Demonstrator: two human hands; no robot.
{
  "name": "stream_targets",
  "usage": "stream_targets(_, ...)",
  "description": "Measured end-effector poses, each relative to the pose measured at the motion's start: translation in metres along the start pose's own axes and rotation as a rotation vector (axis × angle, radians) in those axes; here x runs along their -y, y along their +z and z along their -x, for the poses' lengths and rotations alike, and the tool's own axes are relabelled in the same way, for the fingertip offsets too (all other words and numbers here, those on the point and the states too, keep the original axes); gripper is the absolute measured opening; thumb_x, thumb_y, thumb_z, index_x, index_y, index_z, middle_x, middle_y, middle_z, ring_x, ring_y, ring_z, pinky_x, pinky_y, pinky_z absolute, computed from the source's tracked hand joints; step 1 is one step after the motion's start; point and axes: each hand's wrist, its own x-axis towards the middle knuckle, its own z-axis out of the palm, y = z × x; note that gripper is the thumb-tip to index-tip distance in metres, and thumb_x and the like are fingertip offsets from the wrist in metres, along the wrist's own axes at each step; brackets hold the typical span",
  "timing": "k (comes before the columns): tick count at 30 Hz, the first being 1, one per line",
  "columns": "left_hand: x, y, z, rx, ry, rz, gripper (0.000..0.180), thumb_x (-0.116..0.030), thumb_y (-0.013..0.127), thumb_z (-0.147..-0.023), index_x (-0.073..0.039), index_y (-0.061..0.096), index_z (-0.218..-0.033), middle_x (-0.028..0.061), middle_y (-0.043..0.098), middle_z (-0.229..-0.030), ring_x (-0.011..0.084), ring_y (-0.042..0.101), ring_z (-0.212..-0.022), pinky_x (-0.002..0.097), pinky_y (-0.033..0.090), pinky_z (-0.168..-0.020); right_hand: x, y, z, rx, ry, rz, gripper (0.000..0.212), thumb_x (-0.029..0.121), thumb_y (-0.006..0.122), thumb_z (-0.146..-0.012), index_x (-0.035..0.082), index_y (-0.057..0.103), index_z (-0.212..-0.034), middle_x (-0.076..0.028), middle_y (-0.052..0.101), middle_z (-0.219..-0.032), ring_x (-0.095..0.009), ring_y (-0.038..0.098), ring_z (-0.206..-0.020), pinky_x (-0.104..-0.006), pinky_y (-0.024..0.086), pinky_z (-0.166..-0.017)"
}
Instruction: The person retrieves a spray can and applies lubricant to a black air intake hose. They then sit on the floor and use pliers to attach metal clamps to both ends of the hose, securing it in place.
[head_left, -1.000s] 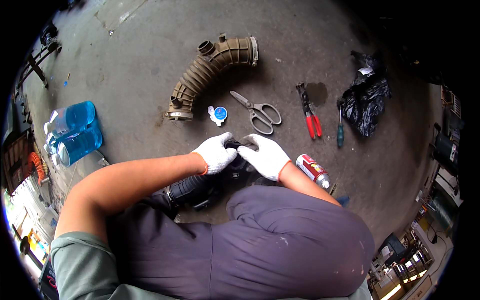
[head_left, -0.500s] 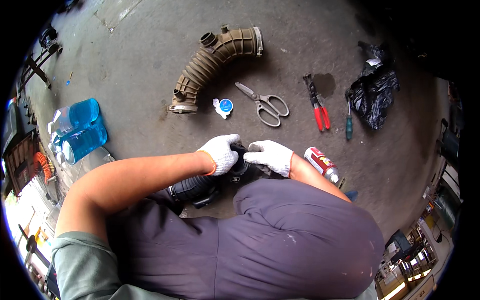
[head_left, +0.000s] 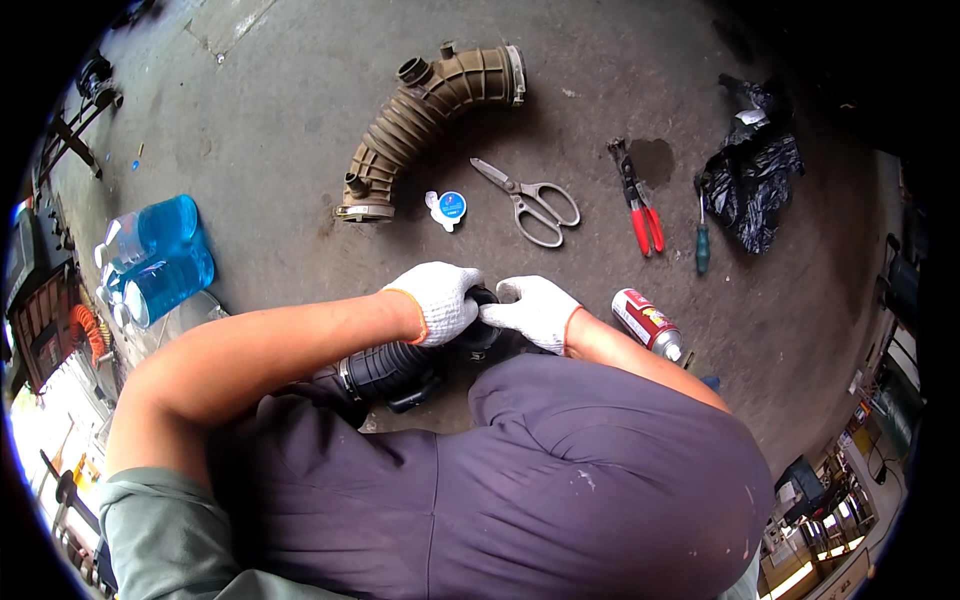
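A black ribbed air intake hose (head_left: 385, 370) lies close in front of my body, with a metal clamp on it. My left hand (head_left: 445, 303), in a white knit glove, is closed round the upper end of this hose. From the other side my right hand (head_left: 538, 312), gloved alike, pinches the rim of the same end, thumb close to the left fingers. Both sets of fingertips are partly hidden, so any small part between them cannot be made out. The hose's lower part disappears partly under my left forearm and dark clothing.
Beyond my hands lie a dusty brown intake hose (head_left: 405, 125), a small blue-and-white lid-like piece (head_left: 451, 206), scissors (head_left: 530, 204), red-handled pliers (head_left: 643, 217), a screwdriver (head_left: 702, 245) and a black plastic bag (head_left: 755, 180). A spray can (head_left: 647, 322) lies right, blue-liquid bottles (head_left: 165, 265) left.
My right hand has shifted slightly left, its thumb now nearer my left fingers at the hose end. My left hand keeps its grip, a little higher. The view has tilted slightly.
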Motion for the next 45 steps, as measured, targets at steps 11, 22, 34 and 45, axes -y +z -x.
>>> stream_targets(11, -0.007, -0.022, -0.001, -0.013, 0.088, 0.077, 0.027, -0.026, 0.077, -0.095, -0.004, 0.082, -0.11, 0.0223, 0.079, -0.11, 0.0423, 0.074, -0.106, 0.049, 0.058, -0.094, 0.025, -0.007, 0.013, 0.023, -0.071, 0.449, 0.059, 0.044, 0.073, -0.089, -0.005, 0.078, -0.122, -0.028, 0.078, -0.123, -0.042, 0.074, -0.12, -0.0452, 0.057, -0.105)
stream_targets(22, -0.017, -0.005, -0.028, -0.048, 0.1, -0.032, 0.035, -0.027, 0.077, -0.091, -0.002, 0.074, -0.116, 0.0264, 0.079, -0.113, 0.0471, 0.074, -0.112, 0.052, 0.059, -0.097, 0.065, -0.03, 0.041, -0.04, -0.233, 0.667, 0.048, 0.047, 0.072, -0.094, 0.001, 0.078, -0.104, -0.024, 0.079, -0.105, -0.041, 0.075, -0.103, -0.049, 0.058, -0.094)
stream_targets(34, 0.058, -0.027, -0.042, 0.65, 0.239, 0.757, 0.106, -0.061, 0.087, -0.093, 0.001, 0.043, -0.166, 0.0159, 0.054, -0.163, 0.0271, 0.045, -0.155, 0.0426, 0.032, -0.132, 0.023, -0.038, 0.053, 0.159, -0.1, -0.583, 0.024, 0.023, 0.072, -0.107, 0.006, 0.066, -0.122, -0.012, 0.077, -0.109, -0.014, 0.068, -0.088, -0.0308, 0.057, -0.077)
stream_targets(45, 0.042, 0.047, -0.028, -0.131, 0.372, 0.118, 0.082, -0.052, 0.095, -0.076, -0.001, 0.064, -0.132, 0.0245, 0.067, -0.123, 0.0457, 0.064, -0.121, 0.0509, 0.054, -0.105, 0.003, -0.03, 0.073, -0.508, -0.271, 0.229, 0.03, 0.016, 0.082, -0.098, 0.0, 0.07, -0.12, -0.015, 0.079, -0.101, -0.019, 0.076, -0.089, -0.0351, 0.061, -0.083)
